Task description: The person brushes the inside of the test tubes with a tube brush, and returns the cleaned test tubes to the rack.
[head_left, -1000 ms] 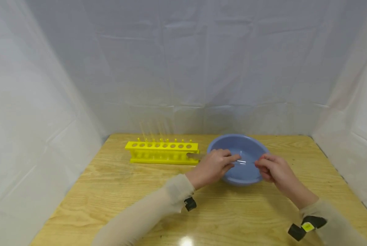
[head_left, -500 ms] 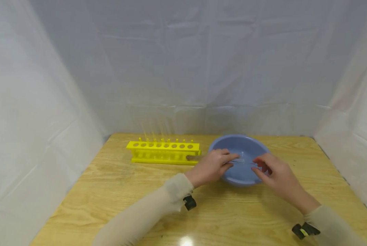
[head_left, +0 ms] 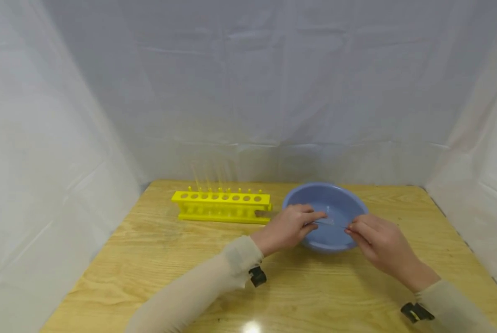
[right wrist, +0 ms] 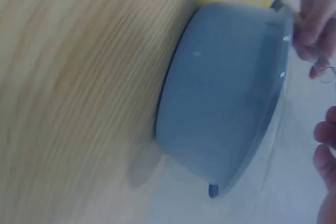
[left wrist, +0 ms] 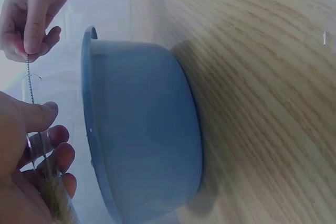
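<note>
Over the blue basin (head_left: 327,243), my left hand (head_left: 288,229) holds a clear glass test tube (head_left: 326,222) lying roughly level. Inside the tube sits a test tube brush, its tan bristles (left wrist: 59,200) beside the left palm in the left wrist view. The brush's twisted wire handle (left wrist: 30,80) comes out of the tube's mouth. My right hand (head_left: 383,240) pinches that wire near its end, to the right of the tube. The brush's brownish tip (head_left: 263,213) shows left of the left hand, in front of the rack.
A yellow test tube rack (head_left: 221,198) stands left of the basin. Several faint, clear tubes (head_left: 207,175) rise from its rear pegs. White sheeting (head_left: 248,92) hangs behind and at both sides of the wooden table (head_left: 157,259).
My right hand's fingers spread apart half a second ago and now pinch the wire again, slightly lower. The left hand stays in place with the tube.
</note>
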Motion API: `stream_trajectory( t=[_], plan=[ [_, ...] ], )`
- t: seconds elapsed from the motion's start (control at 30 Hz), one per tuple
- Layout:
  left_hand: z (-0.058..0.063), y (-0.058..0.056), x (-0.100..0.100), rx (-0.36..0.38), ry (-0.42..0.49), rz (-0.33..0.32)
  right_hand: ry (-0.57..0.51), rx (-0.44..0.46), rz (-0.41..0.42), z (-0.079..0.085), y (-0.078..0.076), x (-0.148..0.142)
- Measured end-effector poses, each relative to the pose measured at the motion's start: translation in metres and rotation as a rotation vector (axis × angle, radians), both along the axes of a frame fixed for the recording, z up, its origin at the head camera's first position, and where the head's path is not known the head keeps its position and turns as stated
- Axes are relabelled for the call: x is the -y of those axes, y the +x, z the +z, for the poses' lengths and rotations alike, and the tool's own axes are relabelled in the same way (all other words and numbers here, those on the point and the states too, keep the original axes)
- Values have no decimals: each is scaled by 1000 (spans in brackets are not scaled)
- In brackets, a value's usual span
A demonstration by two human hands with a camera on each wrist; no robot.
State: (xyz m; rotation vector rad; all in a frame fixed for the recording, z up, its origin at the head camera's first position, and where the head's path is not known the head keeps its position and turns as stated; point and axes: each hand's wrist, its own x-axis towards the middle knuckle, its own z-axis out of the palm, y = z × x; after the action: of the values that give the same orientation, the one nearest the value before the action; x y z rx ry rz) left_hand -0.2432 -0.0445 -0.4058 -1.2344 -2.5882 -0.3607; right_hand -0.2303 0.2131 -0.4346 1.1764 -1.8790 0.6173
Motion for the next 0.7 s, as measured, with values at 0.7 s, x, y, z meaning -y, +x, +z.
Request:
stream_trajectory(
  t=[0.7],
  plan=[
    [-6,3,-8,-235,-41,-14,-679,1669,315,19,4,3]
  ],
)
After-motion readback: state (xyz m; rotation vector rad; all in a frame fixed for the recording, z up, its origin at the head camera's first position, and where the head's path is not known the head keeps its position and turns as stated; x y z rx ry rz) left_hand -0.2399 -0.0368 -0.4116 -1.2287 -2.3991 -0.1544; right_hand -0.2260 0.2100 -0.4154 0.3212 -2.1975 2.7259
